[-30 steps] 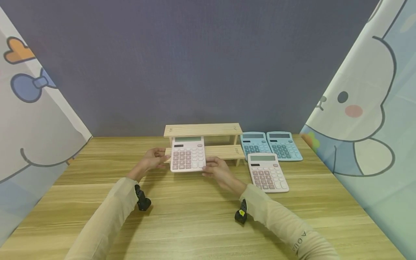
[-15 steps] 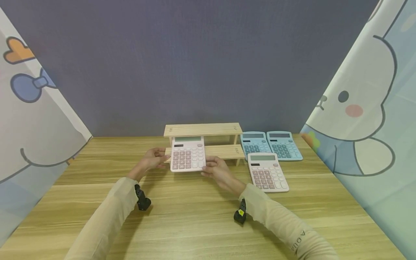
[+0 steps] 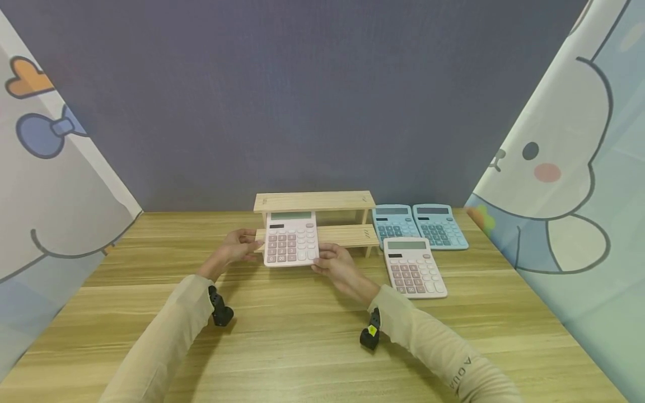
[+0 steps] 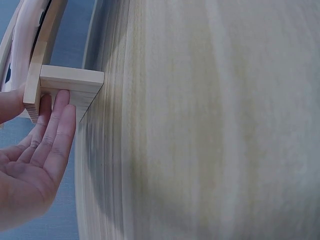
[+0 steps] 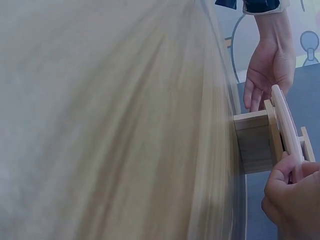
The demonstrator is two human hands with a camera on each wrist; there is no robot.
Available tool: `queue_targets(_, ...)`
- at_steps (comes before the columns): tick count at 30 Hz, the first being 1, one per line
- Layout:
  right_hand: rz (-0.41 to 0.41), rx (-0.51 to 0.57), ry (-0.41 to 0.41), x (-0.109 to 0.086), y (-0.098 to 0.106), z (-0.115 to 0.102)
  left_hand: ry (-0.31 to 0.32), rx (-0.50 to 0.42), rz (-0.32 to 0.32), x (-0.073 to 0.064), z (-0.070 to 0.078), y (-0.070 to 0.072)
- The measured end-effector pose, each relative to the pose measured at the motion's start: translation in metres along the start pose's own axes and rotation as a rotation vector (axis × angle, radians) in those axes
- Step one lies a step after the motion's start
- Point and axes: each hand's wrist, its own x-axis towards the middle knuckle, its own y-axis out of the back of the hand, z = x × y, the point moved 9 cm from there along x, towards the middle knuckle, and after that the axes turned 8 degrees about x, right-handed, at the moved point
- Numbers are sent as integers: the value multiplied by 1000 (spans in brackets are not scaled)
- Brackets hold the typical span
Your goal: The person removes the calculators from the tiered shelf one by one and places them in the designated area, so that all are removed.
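A pink calculator [image 3: 292,240] leans on the left part of a two-tier wooden shelf [image 3: 347,235], its front end sticking out over the lower board. My right hand [image 3: 340,263] pinches its lower right corner; in the right wrist view, thumb and fingers [image 5: 280,182] close on the calculator's edge. At the other side is my left hand [image 3: 235,246]. The left wrist view has its thumb [image 4: 11,106] at the lower board's end beside the calculator, and its extended fingers [image 4: 57,125] under the board against the shelf leg [image 4: 72,76].
Right of the shelf lie two blue calculators [image 3: 395,223] side by side at the back, with a second pink calculator [image 3: 414,271] in front of them. A dark panel [image 3: 312,101] stands behind the wooden table [image 3: 292,347]. Printed cartoon curtains [image 3: 569,184] flank both sides.
The right wrist has shifted very slightly left. Both hands' grips and the calculator's position look the same as before.
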Motion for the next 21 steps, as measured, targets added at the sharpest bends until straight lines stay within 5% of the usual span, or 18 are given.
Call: queue_targets(21, -3, 51, -1, -9, 0, 2, -11, -38, -11, -4, 5, -2)
